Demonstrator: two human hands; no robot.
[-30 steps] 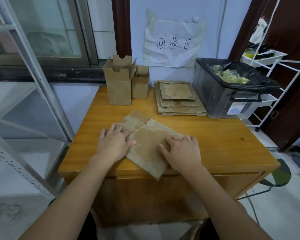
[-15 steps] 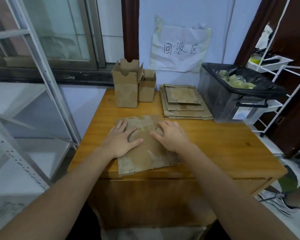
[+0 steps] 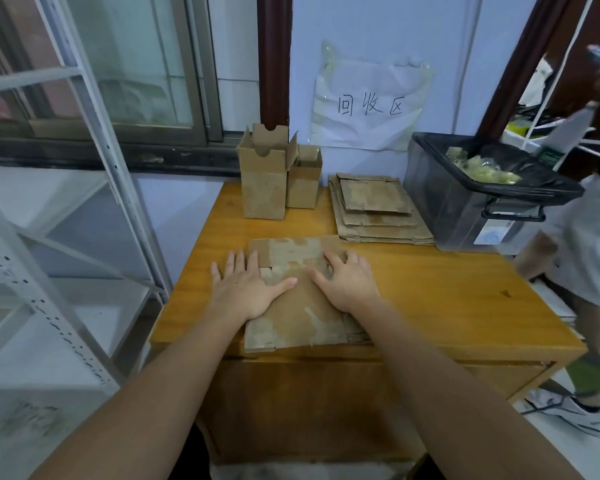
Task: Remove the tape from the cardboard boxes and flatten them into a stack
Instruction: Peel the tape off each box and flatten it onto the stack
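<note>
A flattened cardboard box [image 3: 298, 306] lies on the wooden table [image 3: 447, 299], squared to its front edge, with pale torn patches on its surface. My left hand [image 3: 245, 289] presses flat on its left side, fingers straight and partly on the table. My right hand [image 3: 347, 282] presses on its upper right part, fingers spread. A stack of flattened boxes [image 3: 378, 211] lies at the back of the table. Two upright boxes stand at the back left: a tall one [image 3: 264, 181] with open top flaps and a shorter one [image 3: 303, 181] beside it.
A dark plastic bin [image 3: 465, 202] lined with a black bag holds crumpled tape at the back right. A paper sign [image 3: 368, 105] hangs on the wall. White metal shelving [image 3: 84, 168] stands to the left. Another person [image 3: 589, 258] stands at the table's right side.
The flattened box has been turned from a diagonal lie to square with the table edge. Both hands slid farther up on it. A person has come into view at the right.
</note>
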